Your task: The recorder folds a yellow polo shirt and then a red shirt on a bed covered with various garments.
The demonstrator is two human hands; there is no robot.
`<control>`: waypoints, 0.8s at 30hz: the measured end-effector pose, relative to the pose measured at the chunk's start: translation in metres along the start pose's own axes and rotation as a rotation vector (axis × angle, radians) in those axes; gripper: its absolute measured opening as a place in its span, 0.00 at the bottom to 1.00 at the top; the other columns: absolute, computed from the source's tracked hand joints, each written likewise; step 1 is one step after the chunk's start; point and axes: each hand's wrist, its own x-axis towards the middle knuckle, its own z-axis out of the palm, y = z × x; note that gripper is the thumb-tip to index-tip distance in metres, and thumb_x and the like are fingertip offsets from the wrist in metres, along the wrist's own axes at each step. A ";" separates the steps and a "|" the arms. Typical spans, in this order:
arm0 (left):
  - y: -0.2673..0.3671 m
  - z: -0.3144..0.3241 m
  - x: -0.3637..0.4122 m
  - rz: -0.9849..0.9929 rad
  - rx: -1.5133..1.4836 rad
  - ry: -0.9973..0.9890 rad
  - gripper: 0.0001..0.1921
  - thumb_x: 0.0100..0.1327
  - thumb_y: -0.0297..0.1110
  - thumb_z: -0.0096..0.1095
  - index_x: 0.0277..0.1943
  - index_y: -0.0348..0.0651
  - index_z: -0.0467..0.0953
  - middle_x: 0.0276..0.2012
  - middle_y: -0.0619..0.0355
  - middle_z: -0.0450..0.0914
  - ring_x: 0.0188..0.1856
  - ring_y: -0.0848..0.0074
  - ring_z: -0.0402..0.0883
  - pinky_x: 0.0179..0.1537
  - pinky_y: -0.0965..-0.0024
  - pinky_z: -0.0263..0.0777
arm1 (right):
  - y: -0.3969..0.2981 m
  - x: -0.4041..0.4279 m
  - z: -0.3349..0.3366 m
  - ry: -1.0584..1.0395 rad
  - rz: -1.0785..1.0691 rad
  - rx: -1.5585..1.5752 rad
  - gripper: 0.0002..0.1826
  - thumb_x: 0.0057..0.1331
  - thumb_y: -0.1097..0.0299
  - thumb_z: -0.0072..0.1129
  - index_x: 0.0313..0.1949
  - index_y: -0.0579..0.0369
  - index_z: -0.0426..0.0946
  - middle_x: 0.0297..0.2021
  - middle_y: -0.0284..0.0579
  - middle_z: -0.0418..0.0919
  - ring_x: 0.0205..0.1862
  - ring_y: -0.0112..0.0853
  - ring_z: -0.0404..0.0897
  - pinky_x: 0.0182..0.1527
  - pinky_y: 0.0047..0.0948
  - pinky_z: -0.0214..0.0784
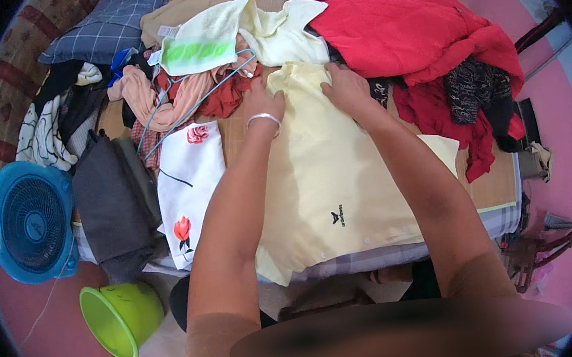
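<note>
A pale yellow shirt point(337, 173) with buttons and a small dark print lies spread before me, its near edge reaching the front of the bed-like surface. My left hand point(262, 103), with a silver bangle at the wrist, rests at the shirt's far left edge. At the far right edge lies my right hand point(347, 90), thumb on the cloth. Whether the fingers of either hand pinch the fabric cannot be made out. Just beyond the shirt is a cream towel point(282, 34) with a green pattern. A white cloth with red flowers point(191, 162) lies left of my left forearm.
At left are a blue clothes hanger point(201, 100) on crumpled clothes, folded dark grey cloth point(112, 200), a blue fan point(35, 228) and a green bucket point(144, 311). A checked pillow point(111, 25) is far left. A red padded jacket point(400, 23) covers the far right.
</note>
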 end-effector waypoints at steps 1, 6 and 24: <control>0.001 0.001 0.007 0.064 0.032 -0.012 0.27 0.53 0.45 0.65 0.53 0.39 0.72 0.51 0.40 0.75 0.52 0.55 0.75 0.55 0.60 0.67 | 0.001 0.001 0.006 0.043 -0.006 -0.031 0.20 0.59 0.59 0.57 0.47 0.57 0.72 0.44 0.55 0.76 0.45 0.48 0.78 0.47 0.45 0.69; 0.005 0.020 0.046 0.249 0.169 -0.039 0.21 0.55 0.48 0.61 0.44 0.39 0.80 0.42 0.40 0.79 0.46 0.55 0.79 0.50 0.61 0.70 | 0.010 0.005 0.003 0.079 -0.173 0.029 0.18 0.57 0.61 0.60 0.43 0.56 0.72 0.44 0.51 0.75 0.45 0.48 0.77 0.45 0.43 0.70; 0.021 0.033 0.055 0.310 -0.306 -0.438 0.22 0.53 0.39 0.72 0.48 0.35 0.77 0.40 0.56 0.82 0.38 0.77 0.80 0.41 0.73 0.73 | 0.011 0.032 0.004 -0.065 0.089 0.179 0.34 0.50 0.56 0.68 0.54 0.58 0.68 0.49 0.57 0.75 0.51 0.46 0.75 0.53 0.42 0.67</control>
